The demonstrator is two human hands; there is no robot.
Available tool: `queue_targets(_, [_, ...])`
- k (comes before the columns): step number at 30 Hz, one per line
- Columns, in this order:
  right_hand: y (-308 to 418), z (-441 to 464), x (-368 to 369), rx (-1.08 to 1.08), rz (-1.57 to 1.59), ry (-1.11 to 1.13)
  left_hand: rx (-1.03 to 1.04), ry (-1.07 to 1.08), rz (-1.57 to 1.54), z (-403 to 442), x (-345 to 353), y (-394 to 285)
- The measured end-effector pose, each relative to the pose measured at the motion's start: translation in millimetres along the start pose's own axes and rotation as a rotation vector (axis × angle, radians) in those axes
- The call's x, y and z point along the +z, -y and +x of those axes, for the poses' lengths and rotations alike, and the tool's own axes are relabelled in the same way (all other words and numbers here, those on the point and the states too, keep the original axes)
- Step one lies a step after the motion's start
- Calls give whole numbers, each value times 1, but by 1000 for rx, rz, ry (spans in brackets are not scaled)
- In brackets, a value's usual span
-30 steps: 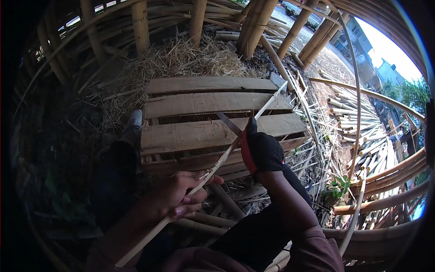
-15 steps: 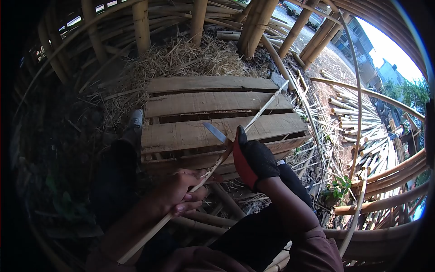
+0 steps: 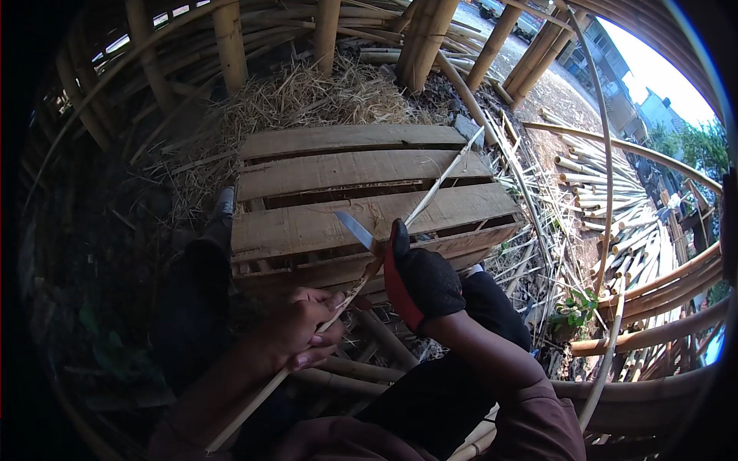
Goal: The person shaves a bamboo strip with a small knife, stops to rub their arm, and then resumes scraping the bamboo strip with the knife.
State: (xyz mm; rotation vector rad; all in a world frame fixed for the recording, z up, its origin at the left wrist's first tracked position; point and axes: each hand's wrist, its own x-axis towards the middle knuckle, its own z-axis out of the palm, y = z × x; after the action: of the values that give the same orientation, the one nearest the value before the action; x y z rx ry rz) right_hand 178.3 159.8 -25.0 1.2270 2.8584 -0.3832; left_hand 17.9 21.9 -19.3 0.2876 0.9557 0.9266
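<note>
My bare left hand (image 3: 307, 330) is closed around a thin, pale bamboo strip (image 3: 265, 392). The strip runs from near my lap, through that hand and past my right hand, its far end over the pallet. My right hand (image 3: 421, 276), in a black and red glove, grips a knife. The knife blade (image 3: 355, 230) points up and left from the glove, and its handle is mostly hidden. Between my hands the strip looks rough and darker, close to the blade's base. Beneath the hands stands a wooden slatted pallet (image 3: 369, 209).
Dry straw (image 3: 307, 104) lies behind the pallet, below upright bamboo posts (image 3: 325, 38). Cut bamboo poles (image 3: 607, 196) are heaped on the right. A curved bamboo pole (image 3: 603, 146) rises there, near a small green plant (image 3: 575, 309). My legs flank the pallet.
The gloved right hand and knife have shifted slightly left and down in view; the pallet and background have shifted slightly too. Both hands keep their holds.
</note>
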Motion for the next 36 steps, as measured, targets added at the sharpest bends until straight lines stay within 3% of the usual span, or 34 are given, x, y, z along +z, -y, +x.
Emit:
queue_targets(7, [-5, 9, -6, -4, 100, 115, 0, 17, 12, -3, 2, -2])
queue_targets(9, [0, 13, -15, 81, 439, 191, 8, 22, -8, -1, -3, -1])
queue_targets(12, [-9, 22, 9, 185, 685, 199, 24, 41, 13, -2, -2, -5])
queue_targets(16, [-30, 28, 35, 141, 879, 283, 19, 35, 36, -2, -2, -4])
queue_targets(18, [-46, 32, 59, 422, 1935, 663, 41, 9, 63, 0, -3, -3])
queue_targets(22, [-10, 19, 25, 471, 1714, 562, 5, -39, -48, 8, -6, -6])
queue_targets(25, [-27, 23, 36, 403, 1848, 535, 3, -25, -67, 13, -2, -8])
queue_targets(27, [-22, 24, 30, 375, 1708, 407, 56, -58, -42, 17, -2, -4])
queue_targets(29, [-22, 20, 9, 195, 1224, 259, 80, -69, -13, 15, -1, -3])
queue_targets(30, [-20, 19, 3, 202, 1228, 248, 102, -85, 10, 14, 0, -3])
queue_targets(32, [-15, 19, -5, 116, 1474, 341, 105, -114, 48, 14, 5, -4])
queue_targets(35, [-15, 18, -13, 42, 1217, 425, 119, -186, 98, 19, 6, 1])
queue_targets(36, [-19, 21, -2, 91, 1285, 507, 135, -230, 107, 20, 6, 3])
